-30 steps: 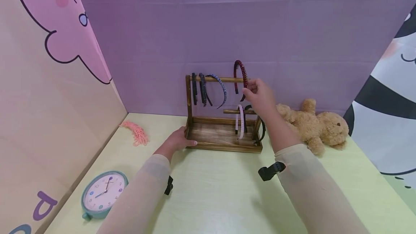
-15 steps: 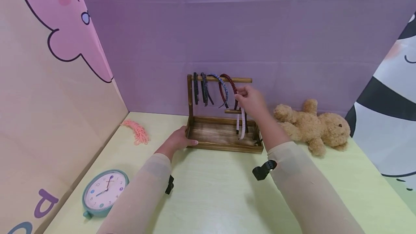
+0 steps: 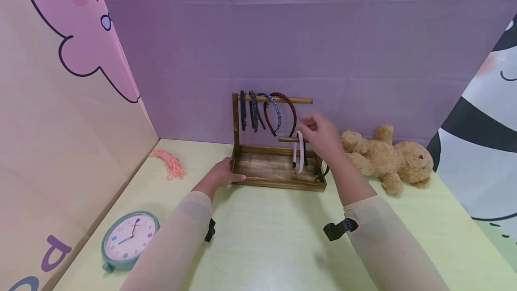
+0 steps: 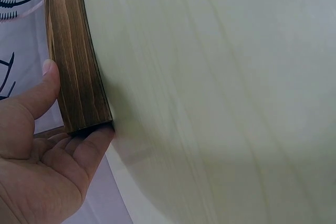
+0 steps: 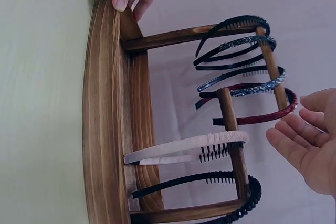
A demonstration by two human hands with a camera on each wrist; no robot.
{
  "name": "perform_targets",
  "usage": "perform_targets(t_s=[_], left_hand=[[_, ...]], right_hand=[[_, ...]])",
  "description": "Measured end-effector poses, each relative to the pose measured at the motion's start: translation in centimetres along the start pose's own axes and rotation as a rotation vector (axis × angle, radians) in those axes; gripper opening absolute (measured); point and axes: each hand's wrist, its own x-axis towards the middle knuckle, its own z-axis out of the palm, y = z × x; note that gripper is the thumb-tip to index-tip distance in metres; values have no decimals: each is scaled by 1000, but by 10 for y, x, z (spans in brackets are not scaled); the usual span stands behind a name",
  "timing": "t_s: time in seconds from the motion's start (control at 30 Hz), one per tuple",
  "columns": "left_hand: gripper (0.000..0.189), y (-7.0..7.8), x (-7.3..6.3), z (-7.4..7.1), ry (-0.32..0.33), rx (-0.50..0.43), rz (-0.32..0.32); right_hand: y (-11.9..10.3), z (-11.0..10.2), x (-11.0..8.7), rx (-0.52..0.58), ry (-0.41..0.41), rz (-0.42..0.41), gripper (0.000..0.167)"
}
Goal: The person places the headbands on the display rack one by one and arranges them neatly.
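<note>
A wooden headband rack (image 3: 278, 184) with two bars stands on the table. My left hand (image 3: 222, 173) grips its left end, thumb over the front wall and fingers round the end, as the left wrist view shows. From the upper bar hang a dark red headband (image 5: 262, 117), a glittery blue headband (image 3: 275, 104) and dark toothed headbands (image 3: 243, 111). On the lower bar are a pale pink headband (image 5: 194, 143) and a black braided headband (image 5: 255, 192). My right hand (image 5: 310, 140) is beside the red headband with fingers relaxed and holding nothing.
A tan teddy bear (image 3: 387, 158) lies right of the rack. A bundle of coral yarn (image 3: 169, 164) is on the left, with a teal-rimmed clock (image 3: 130, 239) nearer me. A purple backdrop (image 3: 258, 35) rises close behind the rack.
The red headband has moved left along the upper bar to hang near the blue one. My right hand has let go and drawn back right. My left hand keeps its place.
</note>
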Motion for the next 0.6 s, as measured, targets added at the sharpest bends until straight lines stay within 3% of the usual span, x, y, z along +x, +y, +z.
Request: perform_targets(t_s=[0.27,0.43,0.6], left_hand=[[90,-3,1,1,8,-1,0],[88,-5,-3,-1,4,-3,2],[90,-10,-2,-4,-2,4,2]], right_hand=[[5,-3,-40,-10,-17,-65,42],[11,0,-67,-66,-29,-137,39],[20,3,-88,-185,-45,-217,50]])
